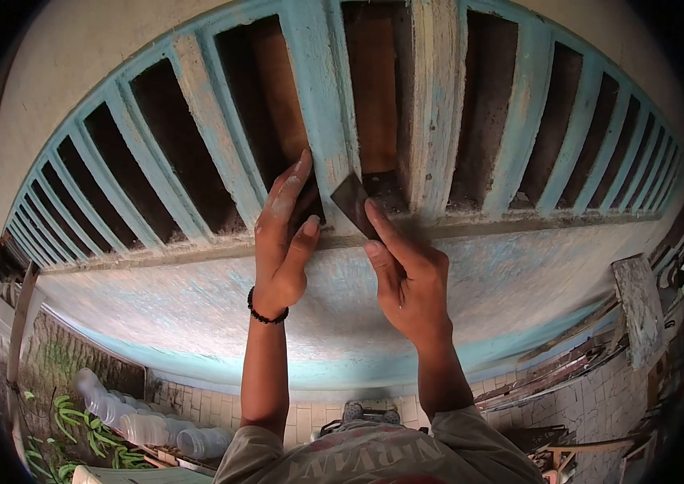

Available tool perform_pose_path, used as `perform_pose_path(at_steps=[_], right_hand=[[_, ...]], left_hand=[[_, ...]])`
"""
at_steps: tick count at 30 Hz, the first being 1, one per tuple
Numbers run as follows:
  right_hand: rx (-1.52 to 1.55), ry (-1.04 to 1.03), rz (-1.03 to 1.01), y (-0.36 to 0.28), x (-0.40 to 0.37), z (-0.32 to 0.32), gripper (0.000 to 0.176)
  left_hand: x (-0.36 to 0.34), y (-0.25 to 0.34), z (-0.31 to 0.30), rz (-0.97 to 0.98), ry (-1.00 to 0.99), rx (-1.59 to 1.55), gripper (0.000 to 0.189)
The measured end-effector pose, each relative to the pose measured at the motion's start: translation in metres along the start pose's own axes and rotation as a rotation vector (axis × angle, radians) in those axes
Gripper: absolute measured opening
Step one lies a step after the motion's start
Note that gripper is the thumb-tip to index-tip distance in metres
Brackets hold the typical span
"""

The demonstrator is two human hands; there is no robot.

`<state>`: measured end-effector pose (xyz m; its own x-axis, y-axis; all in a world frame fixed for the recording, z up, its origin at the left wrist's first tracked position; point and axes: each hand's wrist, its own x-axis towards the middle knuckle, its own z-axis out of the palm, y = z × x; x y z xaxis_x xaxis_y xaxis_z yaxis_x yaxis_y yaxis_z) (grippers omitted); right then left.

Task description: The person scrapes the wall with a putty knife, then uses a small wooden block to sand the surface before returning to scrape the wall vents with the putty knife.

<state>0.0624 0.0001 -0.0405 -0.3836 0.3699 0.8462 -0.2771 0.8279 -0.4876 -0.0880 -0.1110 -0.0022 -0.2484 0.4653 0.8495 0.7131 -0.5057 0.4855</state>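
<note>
My right hand (413,278) pinches a dark flat rectangular piece (354,206) between thumb and fingers. Its upper corner lies against the lower end of a blue painted slat (322,89) in a window grille. To the left, my left hand (281,234) is raised with its fingers stretched out, the fingertips at that slat's left edge. Pale dust coats these fingers, and a black beaded bracelet (265,310) circles the wrist. Worn paint shows pale patches on another slat (436,105) to the right. Behind the grille, brown boards (380,89) are partly visible.
Under the grille runs a ledge (511,226) above a patchy wall (156,290). Clear plastic containers (148,427) lie near green plants (64,415) at lower left. Wooden planks (559,359) and a weathered board (638,310) are at right, over a paved floor (600,403).
</note>
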Motion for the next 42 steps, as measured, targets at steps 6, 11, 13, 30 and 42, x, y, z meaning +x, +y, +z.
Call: perform_pose_path(at_steps=[6,11,13,30,42], right_hand=[[-0.108,0.025,-0.037,-0.003,0.010,0.002,0.043],[-0.126,0.071,-0.071,-0.007,0.014,0.004,0.041],[-0.069,0.066,-0.040,-0.006,0.007,0.007,0.041],[-0.117,0.021,-0.107,-0.008,0.030,-0.002,0.038],[-0.078,0.023,-0.098,-0.014,0.041,-0.001,0.045]], left_hand=[[0.001,-0.001,0.000,0.021,-0.005,0.000,0.066],[0.000,-0.002,0.001,0.019,0.016,-0.006,0.067],[0.000,0.001,0.001,0.016,0.017,-0.024,0.066],[-0.001,-0.008,-0.002,0.064,0.013,-0.048,0.056],[-0.002,-0.011,0.000,0.076,0.037,-0.069,0.058]])
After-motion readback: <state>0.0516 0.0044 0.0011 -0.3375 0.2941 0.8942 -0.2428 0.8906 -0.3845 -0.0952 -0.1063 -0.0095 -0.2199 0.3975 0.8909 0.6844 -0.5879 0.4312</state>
